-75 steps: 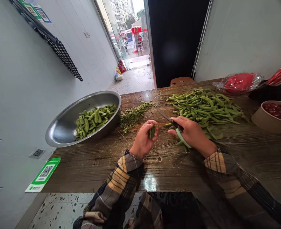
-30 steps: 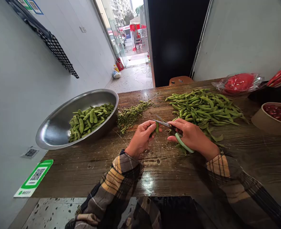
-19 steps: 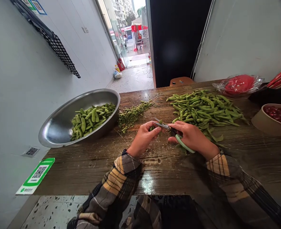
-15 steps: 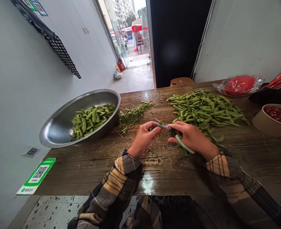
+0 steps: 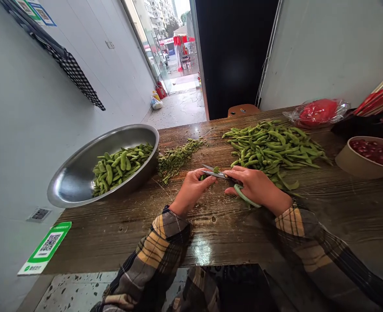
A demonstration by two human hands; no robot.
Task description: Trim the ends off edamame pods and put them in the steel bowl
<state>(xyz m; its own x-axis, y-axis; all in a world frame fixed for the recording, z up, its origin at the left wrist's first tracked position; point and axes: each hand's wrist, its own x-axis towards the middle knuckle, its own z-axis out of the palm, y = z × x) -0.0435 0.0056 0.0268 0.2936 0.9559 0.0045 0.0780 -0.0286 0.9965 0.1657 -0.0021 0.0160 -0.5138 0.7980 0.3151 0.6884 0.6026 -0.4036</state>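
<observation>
My left hand pinches a green soybean pod, mostly hidden by the fingers. Scissors with pale green handles are gripped in my right hand. Their blades, a little apart, reach left to my left fingertips, and a small green piece sits by them. Beyond my right hand lies a heap of uncut-looking pods. Trimmed bits form a low pile past my left hand. To the left, a tilted steel bowl holds many pods.
A brown bowl of dark red pieces stands at the right, near a plastic-wrapped red bundle. A green QR card lies at the table's left edge. Behind the wooden table are a stool and a doorway.
The view has shifted slightly, moving the scene a little left. Both hands stay together at the scissors, and a green piece now shows more clearly above the blades.
</observation>
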